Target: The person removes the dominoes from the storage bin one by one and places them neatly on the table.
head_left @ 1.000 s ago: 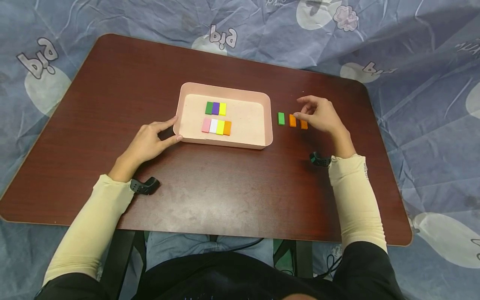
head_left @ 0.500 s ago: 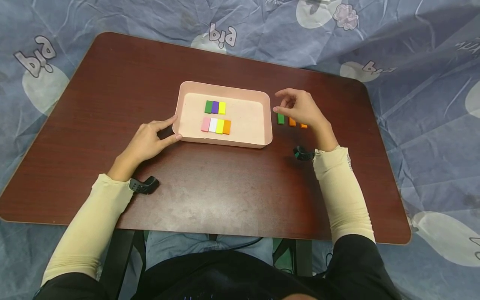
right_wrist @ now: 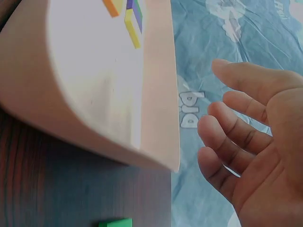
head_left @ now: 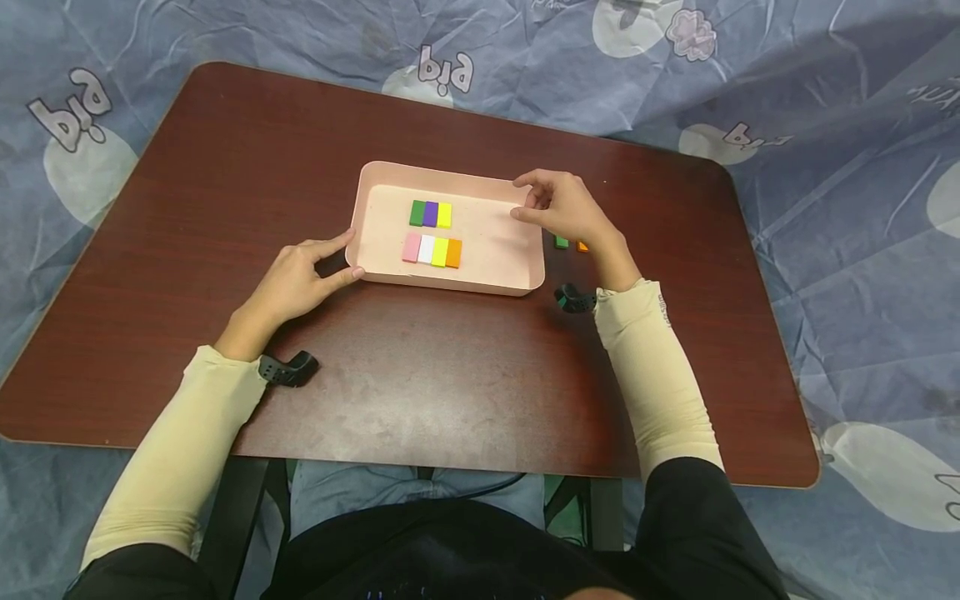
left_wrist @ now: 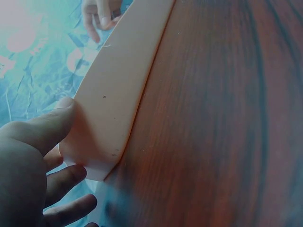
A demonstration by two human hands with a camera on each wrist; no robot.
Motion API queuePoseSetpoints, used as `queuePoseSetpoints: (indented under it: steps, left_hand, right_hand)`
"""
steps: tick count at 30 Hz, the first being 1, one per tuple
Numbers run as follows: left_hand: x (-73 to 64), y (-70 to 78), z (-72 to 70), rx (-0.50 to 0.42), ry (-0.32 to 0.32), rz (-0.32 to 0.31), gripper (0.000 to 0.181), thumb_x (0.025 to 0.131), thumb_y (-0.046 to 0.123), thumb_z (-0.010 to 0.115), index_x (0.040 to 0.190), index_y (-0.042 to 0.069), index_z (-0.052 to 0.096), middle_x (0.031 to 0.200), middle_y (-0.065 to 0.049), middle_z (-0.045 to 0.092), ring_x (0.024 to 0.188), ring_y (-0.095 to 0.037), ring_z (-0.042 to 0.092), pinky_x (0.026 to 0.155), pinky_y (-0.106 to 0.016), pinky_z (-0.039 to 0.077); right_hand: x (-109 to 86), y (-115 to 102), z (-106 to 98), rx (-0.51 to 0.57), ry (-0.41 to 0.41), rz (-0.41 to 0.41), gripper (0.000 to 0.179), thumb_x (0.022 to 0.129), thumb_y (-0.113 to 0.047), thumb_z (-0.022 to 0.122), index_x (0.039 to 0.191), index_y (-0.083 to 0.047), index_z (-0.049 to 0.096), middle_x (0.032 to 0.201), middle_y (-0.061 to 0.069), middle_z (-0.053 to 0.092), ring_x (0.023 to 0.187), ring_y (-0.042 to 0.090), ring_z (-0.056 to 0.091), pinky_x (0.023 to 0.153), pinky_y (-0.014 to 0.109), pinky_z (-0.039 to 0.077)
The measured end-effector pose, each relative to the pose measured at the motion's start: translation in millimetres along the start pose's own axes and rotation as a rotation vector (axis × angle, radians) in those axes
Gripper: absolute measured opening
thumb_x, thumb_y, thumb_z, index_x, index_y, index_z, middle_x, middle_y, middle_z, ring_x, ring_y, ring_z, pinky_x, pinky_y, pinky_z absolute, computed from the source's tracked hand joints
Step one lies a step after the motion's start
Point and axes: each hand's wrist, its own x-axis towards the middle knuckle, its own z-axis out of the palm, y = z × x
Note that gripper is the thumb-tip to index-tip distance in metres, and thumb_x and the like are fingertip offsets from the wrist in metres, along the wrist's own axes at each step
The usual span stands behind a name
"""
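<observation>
A shallow pale-pink tray (head_left: 480, 286) lies on the table. My left hand (head_left: 288, 287) holds its near left corner, with the thumb on the front wall and the index finger at the left end. In the tray are two rows of small coloured blocks: green, purple (head_left: 431, 214) and yellow behind; pink, white (head_left: 426, 250), yellow and orange in front. Over the tray's right end hovers my right hand (head_left: 566, 208), its fingers loosely bent; the right wrist view shows nothing between them. Beside the tray, a green block (head_left: 561, 242) and an orange block (head_left: 582, 247) show partly behind the right wrist.
The brown wooden table (head_left: 420, 367) has rounded corners. Behind it hangs a wrinkled blue printed cloth (head_left: 300, 42). Dark straps (head_left: 289, 369) with cameras sit at both wrists, over cream sleeves (head_left: 172, 450).
My right hand has moved left from the loose blocks to over the tray's right end. The left hand, the tray and the rows of blocks have stayed put.
</observation>
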Motion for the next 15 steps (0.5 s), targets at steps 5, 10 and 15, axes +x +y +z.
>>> queuePoseSetpoints:
  steps: [5, 10, 15]
  left_hand:
    - [0.0, 0.4, -1.1, 0.005, -0.007, -0.010, 0.064, 0.081, 0.045, 0.066, 0.135, 0.015, 0.047, 0.126, -0.022, 0.052, 0.115, -0.035, 0.049, 0.093, -0.049, 0.038]
    - [0.0, 0.6, -1.3, 0.008, -0.009, -0.014, 0.064, 0.081, 0.045, 0.066, 0.135, 0.015, 0.047, 0.125, -0.022, 0.052, 0.115, -0.035, 0.049, 0.093, -0.049, 0.038]
    - [0.0, 0.2, -0.9, 0.007, -0.008, -0.012, 0.064, 0.081, 0.045, 0.066, 0.134, 0.015, 0.048, 0.125, -0.022, 0.052, 0.115, -0.035, 0.049, 0.093, -0.049, 0.038]
  right_hand:
    - [12.8, -6.4, 5.3, -0.019, -0.028, -0.009, 0.042, 0.080, -0.024, 0.071, 0.116, -0.006, 0.060, 0.079, 0.005, 0.059, 0.069, 0.016, 0.053, 0.060, 0.026, 0.041]
    - [25.8, -10.3, 12.2, -0.036, -0.058, -0.002, 0.043, 0.080, -0.025, 0.072, 0.116, -0.004, 0.060, 0.079, 0.006, 0.060, 0.071, 0.014, 0.053, 0.063, 0.025, 0.040]
    - [36.7, -13.2, 22.4, -0.028, -0.099, 0.018, 0.048, 0.078, -0.031, 0.073, 0.116, -0.005, 0.059, 0.078, 0.006, 0.059, 0.070, 0.015, 0.052, 0.064, 0.025, 0.039]
